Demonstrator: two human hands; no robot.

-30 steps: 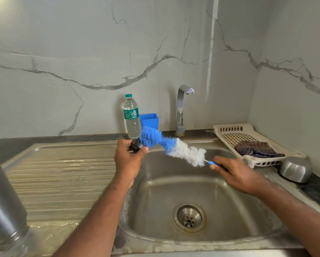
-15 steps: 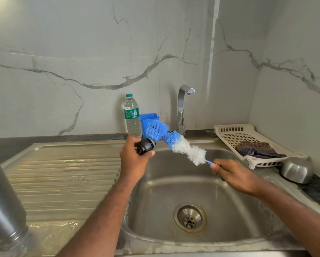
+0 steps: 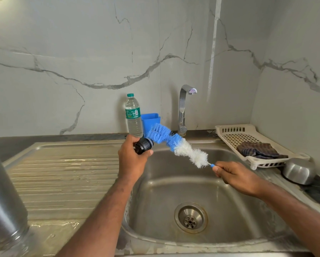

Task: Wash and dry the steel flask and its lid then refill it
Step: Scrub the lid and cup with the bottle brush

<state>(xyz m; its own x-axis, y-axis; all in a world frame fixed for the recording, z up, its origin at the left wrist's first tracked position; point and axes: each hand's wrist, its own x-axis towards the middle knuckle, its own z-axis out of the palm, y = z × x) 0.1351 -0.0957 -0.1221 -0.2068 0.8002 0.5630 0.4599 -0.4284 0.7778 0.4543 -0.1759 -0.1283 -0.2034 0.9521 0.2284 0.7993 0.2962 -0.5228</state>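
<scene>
My left hand (image 3: 131, 160) grips the flask's black lid (image 3: 144, 145) above the sink's left rim. My right hand (image 3: 235, 177) holds the blue handle of a long bottle brush (image 3: 175, 145). Its blue bristle end lies against the lid and its white part slants down toward my right hand. The steel flask (image 3: 5, 210) stands upside down on the draining board at the far left, cut off by the frame edge. A plastic water bottle (image 3: 133, 115) with a green cap stands behind the lid at the wall.
The steel sink (image 3: 174, 191) with its drain (image 3: 191, 217) lies below my hands. A tap (image 3: 183, 108) stands at the back and a blue holder (image 3: 150, 121) beside the bottle. A white rack (image 3: 231, 134) with a checked cloth (image 3: 257, 149) and a steel bowl (image 3: 298, 170) sit right.
My left hand has turned the lid so more of it shows, and it sits slightly higher. The brush has slid up and back against it, its blue end now near the blue holder.
</scene>
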